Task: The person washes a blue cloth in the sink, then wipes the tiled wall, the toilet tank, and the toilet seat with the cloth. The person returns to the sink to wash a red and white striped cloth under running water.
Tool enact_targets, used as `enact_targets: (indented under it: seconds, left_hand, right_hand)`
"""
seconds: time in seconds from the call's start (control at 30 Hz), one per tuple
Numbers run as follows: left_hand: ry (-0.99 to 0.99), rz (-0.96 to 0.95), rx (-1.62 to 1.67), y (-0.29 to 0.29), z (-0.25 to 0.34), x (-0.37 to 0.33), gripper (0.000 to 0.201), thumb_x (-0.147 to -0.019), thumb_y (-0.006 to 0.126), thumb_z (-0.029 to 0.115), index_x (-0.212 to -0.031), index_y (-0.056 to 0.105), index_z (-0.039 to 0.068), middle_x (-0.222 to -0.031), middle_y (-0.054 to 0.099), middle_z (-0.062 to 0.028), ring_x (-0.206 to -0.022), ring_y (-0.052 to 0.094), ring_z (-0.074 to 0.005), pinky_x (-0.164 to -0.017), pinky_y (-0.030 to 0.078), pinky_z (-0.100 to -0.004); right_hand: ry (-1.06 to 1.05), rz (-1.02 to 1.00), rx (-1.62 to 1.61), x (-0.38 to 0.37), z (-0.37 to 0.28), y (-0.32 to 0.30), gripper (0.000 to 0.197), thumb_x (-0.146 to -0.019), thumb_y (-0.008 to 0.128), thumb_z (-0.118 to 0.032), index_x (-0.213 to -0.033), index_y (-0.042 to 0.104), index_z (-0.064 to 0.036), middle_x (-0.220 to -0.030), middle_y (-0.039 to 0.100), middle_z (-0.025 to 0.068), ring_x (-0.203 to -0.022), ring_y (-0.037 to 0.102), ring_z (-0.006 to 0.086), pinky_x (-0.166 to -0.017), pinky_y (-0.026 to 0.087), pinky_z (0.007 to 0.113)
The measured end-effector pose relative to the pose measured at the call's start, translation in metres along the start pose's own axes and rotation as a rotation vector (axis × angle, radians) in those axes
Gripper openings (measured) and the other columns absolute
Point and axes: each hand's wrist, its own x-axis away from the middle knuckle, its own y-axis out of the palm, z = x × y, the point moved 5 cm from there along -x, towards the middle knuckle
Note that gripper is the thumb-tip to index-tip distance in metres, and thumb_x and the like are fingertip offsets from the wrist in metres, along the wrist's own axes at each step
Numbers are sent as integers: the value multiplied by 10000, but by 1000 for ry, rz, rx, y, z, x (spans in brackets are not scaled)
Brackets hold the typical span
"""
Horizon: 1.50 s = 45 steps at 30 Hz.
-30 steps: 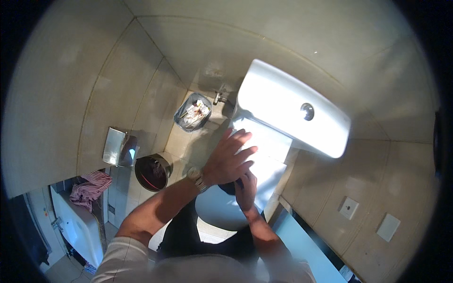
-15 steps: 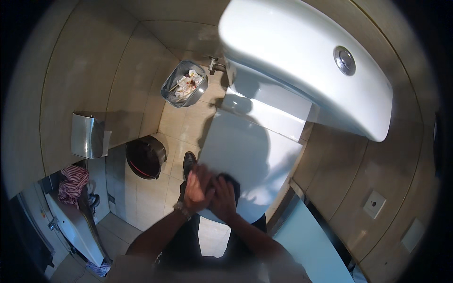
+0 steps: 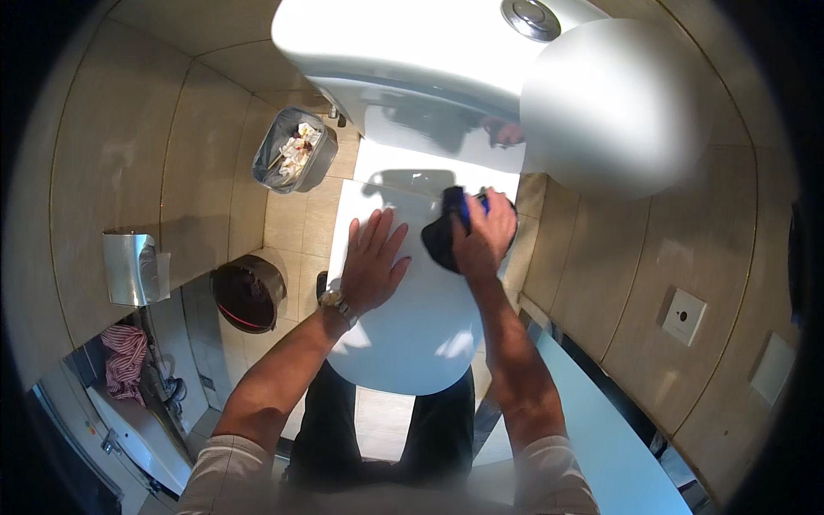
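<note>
A white toilet with its lid (image 3: 403, 326) down stands in front of me, its tank (image 3: 403, 39) behind the lid. My left hand (image 3: 371, 266) is open, palm down and fingers spread, over the left part of the lid; contact with it is hard to tell. A watch (image 3: 337, 305) is on that wrist. On the lid's right side, my right hand (image 3: 485, 232) is closed round a dark thing with bright blue parts (image 3: 455, 206). The hand covers much of it, and its dark lower part merges with shadow, so its kind is unclear.
A lined waste bin (image 3: 322, 159) with crumpled paper stands left of the toilet. Nearer is a dark round bucket (image 3: 249, 296), below a metal paper holder (image 3: 129, 266) on the wall. A pale blue panel (image 3: 592, 421) lies at right. A blurred white round patch hides the upper right.
My hands were together above the lid's near end; they have moved apart and forward, left hand flattening and right hand going right with the dark blue thing. The view has shifted.
</note>
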Motion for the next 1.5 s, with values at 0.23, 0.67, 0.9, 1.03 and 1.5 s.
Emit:
enact_targets:
  seconds: [0.23, 0.67, 0.9, 1.03, 1.5]
  left_hand:
    - [-52, -115, -22, 24, -3, -2, 658, -946, 681, 312, -1518, 463, 74, -1678, 275, -228, -1580, 200, -398, -1242, 116, -675]
    - [-251, 66, 323, -30, -36, 6, 555, -975, 652, 212, -1473, 507, 17, -1543, 485, -220, -1466, 429, -384, -1232, 288, -522]
    - [-684, 188, 324, -65, -96, 110, 514, -1023, 571, 161, -1477, 463, -55, -1460, 527, -270, -1361, 501, -413, -1174, 367, -465]
    - [-523, 104, 266, -45, -68, 122, 584, -968, 647, 197, -1463, 463, -54, -1517, 446, -299, -1403, 433, -472, -1201, 298, -549]
    - [19, 47, 166, 1, -34, -26, 553, -944, 671, 182, -1430, 484, -5, -1579, 374, -301, -1480, 356, -481, -1220, 251, -643]
  right_hand:
    - [105, -78, 45, 142, -14, -26, 528, -856, 785, -247, -1343, 637, -106, -1494, 474, 242, -1398, 417, 491, -1132, 314, 669]
    - [-1, -534, -335, 233, -186, 27, 436, -864, 648, -130, -1293, 704, -182, -1528, 484, 148, -1456, 395, 391, -1159, 306, 639]
    - [-162, -241, -369, 32, -181, 86, 424, -795, 726, -177, -1212, 705, -100, -1429, 545, 156, -1412, 436, 397, -1156, 333, 616]
    - [-83, -143, -207, -21, -122, 73, 479, -723, 838, -239, -1165, 721, -98, -1311, 575, 144, -1301, 507, 381, -1118, 374, 598]
    - [485, -139, 255, -54, 20, 49, 507, -766, 885, -332, -1159, 714, -61, -1064, 681, 155, -1033, 637, 369, -842, 528, 521]
